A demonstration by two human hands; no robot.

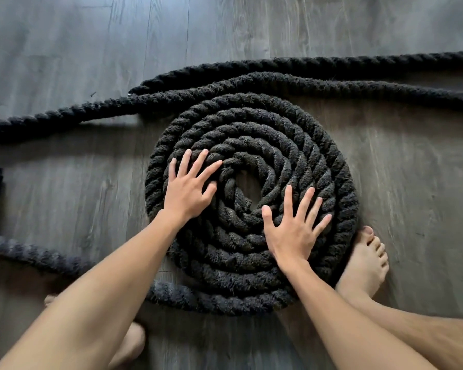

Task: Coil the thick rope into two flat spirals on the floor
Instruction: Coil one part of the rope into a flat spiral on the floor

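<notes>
Your left grip (pixel 188 190): fingers splayed, pressing flat, grasping nothing | your right grip (pixel 292 233): likewise | thick black twisted rope (pixel 318 161): flat spiral under both grips, loose lengths beyond them, on grey plank floor (pixel 64 36)

The wide-angle head view looks almost straight down from close above the floor (pixel 64 49).

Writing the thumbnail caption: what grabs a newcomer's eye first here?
The big flat spiral of thick black rope fills centre frame. Both hands lie spread on it, left hand on its left side, right hand lower right. Loose rope lengths run along the far side, and a bare foot sits at its lower-right rim.
</notes>
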